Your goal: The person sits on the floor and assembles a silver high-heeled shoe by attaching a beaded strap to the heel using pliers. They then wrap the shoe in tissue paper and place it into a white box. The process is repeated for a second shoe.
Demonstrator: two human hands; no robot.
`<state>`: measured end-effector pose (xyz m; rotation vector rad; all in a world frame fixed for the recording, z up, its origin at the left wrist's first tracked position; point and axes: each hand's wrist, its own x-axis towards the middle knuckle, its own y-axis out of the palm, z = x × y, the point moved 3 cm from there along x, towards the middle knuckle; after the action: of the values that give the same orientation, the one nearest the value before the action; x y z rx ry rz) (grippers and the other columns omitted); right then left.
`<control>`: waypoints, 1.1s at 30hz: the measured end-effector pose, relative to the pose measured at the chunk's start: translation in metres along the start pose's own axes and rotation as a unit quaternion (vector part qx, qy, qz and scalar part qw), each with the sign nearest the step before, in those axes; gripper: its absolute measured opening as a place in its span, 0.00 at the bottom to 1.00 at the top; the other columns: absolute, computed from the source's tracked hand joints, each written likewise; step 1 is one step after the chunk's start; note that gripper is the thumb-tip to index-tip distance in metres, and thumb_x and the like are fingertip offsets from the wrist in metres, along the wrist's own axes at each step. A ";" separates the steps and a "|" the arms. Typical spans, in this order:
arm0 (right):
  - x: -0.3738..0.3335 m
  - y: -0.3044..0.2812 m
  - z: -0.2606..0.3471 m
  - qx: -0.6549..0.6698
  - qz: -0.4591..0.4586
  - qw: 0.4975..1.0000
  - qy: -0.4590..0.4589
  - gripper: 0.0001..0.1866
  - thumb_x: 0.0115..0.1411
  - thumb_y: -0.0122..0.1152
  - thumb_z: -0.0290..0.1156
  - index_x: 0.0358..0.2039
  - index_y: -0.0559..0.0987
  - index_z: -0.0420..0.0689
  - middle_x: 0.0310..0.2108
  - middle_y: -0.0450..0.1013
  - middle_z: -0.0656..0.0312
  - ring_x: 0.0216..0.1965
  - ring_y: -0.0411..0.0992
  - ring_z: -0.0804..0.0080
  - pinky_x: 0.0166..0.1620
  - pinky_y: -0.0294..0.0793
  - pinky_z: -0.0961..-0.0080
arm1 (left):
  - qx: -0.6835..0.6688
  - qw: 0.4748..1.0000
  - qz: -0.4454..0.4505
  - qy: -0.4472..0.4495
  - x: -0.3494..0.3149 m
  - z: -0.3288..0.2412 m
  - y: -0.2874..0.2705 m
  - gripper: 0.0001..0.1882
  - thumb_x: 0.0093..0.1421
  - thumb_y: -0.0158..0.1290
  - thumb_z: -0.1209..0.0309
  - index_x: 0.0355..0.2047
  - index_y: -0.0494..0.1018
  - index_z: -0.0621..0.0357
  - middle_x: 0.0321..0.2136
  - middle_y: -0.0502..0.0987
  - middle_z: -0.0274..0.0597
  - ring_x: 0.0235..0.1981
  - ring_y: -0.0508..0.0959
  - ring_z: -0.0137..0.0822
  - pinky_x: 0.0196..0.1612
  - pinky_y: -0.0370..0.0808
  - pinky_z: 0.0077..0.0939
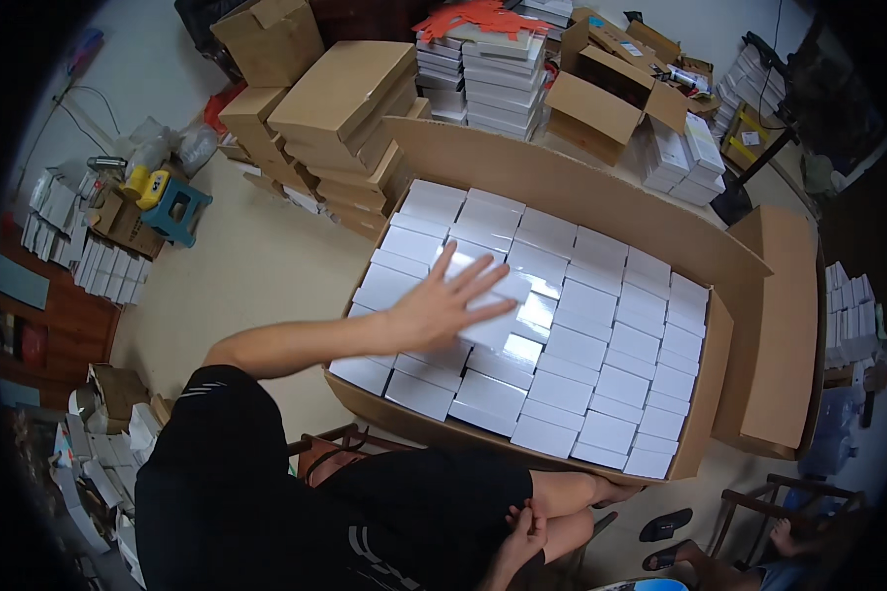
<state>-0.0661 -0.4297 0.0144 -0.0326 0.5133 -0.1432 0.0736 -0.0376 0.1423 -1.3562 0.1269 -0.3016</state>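
Note:
My left hand (451,300) reaches out over a large open cardboard carton (562,163), fingers spread and palm down. It is above the white boxes at the left-middle of the carton, and it is slightly blurred, so I cannot tell whether it touches them. Glossy white boxes (567,350) fill the carton in close rows, several with bright reflections. My right hand (527,530) rests low by my bare knee, its fingers curled with the tips together. Anything between those fingertips is too small to make out.
Brown cartons (340,94) are stacked behind at the left. White box stacks (503,84) bear orange-red gloves (478,18). An open carton (601,98) stands at the back. A blue stool (179,212) is at the left; black slippers (665,525) and another person's leg (705,566) are lower right.

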 end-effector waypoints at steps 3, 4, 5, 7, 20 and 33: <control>-0.004 0.003 0.009 -0.031 0.005 0.999 -0.030 0.13 0.68 0.53 0.25 0.49 0.77 0.33 0.45 0.77 0.55 0.36 0.77 0.75 0.38 0.76 0.82 | -0.112 0.989 0.082 -0.058 0.021 0.043 0.019 0.53 0.46 0.68 0.60 0.69 0.53 0.48 0.68 0.53 0.57 0.67 0.57 0.55 0.66 0.53 0.67; -0.004 0.003 0.007 -0.033 0.006 0.999 -0.023 0.13 0.67 0.54 0.25 0.49 0.77 0.33 0.45 0.77 0.55 0.36 0.77 0.75 0.38 0.76 0.82 | -0.159 0.982 0.083 -0.060 0.014 0.066 0.044 0.56 0.43 0.70 0.59 0.69 0.53 0.52 0.67 0.54 0.58 0.68 0.55 0.54 0.66 0.53 0.67; -0.001 0.001 0.004 -0.036 0.006 0.999 -0.020 0.13 0.67 0.54 0.25 0.49 0.77 0.33 0.45 0.77 0.55 0.36 0.78 0.75 0.39 0.76 0.82 | -0.159 0.983 0.081 -0.051 0.005 0.070 0.068 0.55 0.43 0.70 0.58 0.69 0.53 0.53 0.67 0.54 0.57 0.68 0.55 0.54 0.66 0.53 0.67; 0.006 0.002 0.004 -0.038 0.003 0.999 -0.016 0.13 0.67 0.54 0.25 0.49 0.77 0.33 0.44 0.78 0.55 0.36 0.77 0.75 0.39 0.76 0.82 | -0.158 0.984 0.078 -0.028 -0.004 0.074 0.109 0.55 0.44 0.70 0.57 0.69 0.53 0.56 0.67 0.54 0.57 0.68 0.55 0.55 0.66 0.53 0.67; -0.015 -0.029 -0.012 -0.049 -0.057 0.997 -0.013 0.12 0.67 0.54 0.25 0.48 0.77 0.33 0.41 0.78 0.57 0.35 0.76 0.74 0.40 0.76 0.81 | -0.203 0.966 -0.010 -0.159 0.035 0.079 0.209 0.20 0.58 0.53 0.72 0.51 0.71 0.62 0.57 0.69 0.56 0.55 0.72 0.55 0.54 0.74 0.46; -0.026 -0.028 -0.004 -0.106 -0.071 0.988 -0.088 0.10 0.64 0.56 0.23 0.44 0.79 0.32 0.35 0.77 0.57 0.33 0.76 0.74 0.39 0.76 0.78 | -0.072 0.963 0.226 -0.126 0.120 0.103 0.237 0.30 0.48 0.57 0.74 0.54 0.67 0.65 0.59 0.66 0.64 0.60 0.68 0.59 0.61 0.70 0.45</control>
<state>-0.0938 -0.4538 0.0258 -0.2876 0.3484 -0.2224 0.2480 0.0677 -0.0564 -1.4552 0.2436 0.2693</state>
